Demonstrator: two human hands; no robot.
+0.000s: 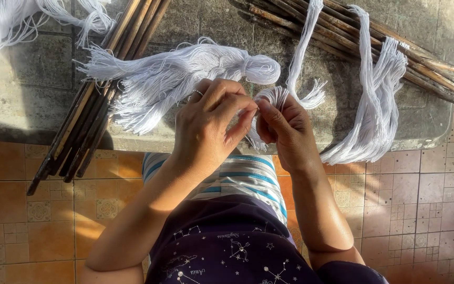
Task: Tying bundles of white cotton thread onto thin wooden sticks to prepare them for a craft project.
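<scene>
Left hand point(206, 126), with a ring on one finger, has its fingers point(240, 113) pinched closed on a small bundle of white thread point(275, 97). Right hand point(285, 129) meets it from the other side, fingers curled tight around the same bundle, whose looped top shows just above the fingertips. The bundle is held over the near edge of the grey stone counter point(22, 89). A large tied hank of white yarn point(185, 71) lies on the counter just behind the hands. A long skein point(377, 113) drapes over dark bamboo sticks point(395, 50) at right; another stick bundle point(95, 100) lies at left, overhanging the orange tiled floor point(426, 210).
</scene>
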